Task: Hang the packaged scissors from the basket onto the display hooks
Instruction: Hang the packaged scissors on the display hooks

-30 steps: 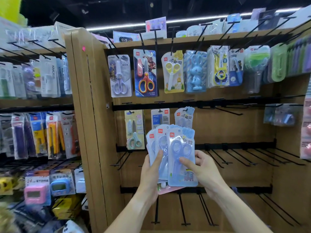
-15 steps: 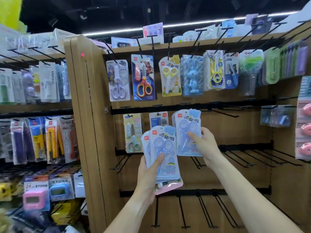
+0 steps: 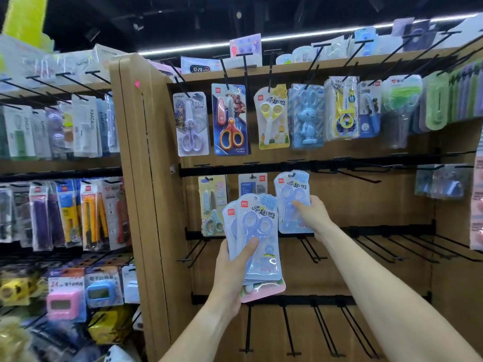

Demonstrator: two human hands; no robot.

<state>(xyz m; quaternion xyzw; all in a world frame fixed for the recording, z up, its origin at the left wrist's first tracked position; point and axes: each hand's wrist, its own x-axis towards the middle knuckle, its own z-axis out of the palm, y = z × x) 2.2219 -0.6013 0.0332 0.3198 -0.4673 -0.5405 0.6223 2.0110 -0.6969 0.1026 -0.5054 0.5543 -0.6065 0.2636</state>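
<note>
Shelving [image 3: 156,205] of pale wood carries black hook rails [image 3: 366,165]. Right hand [image 3: 312,216] pinches a blue packaged scissors [image 3: 292,194] up against the second rail, beside a grey pack [image 3: 252,182]. Left hand [image 3: 230,273] grips a fanned stack of blue scissor packs [image 3: 257,231], thumb across the front, a pink pack [image 3: 264,293] at the bottom.

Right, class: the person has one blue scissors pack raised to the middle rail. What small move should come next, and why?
Probably let the right hand ease off the single blue plastic scissors pack. Its top already sits at the black middle rail, seemingly hooked, while the left hand grips a fanned stack of blue packs waiting to be hung.
</note>
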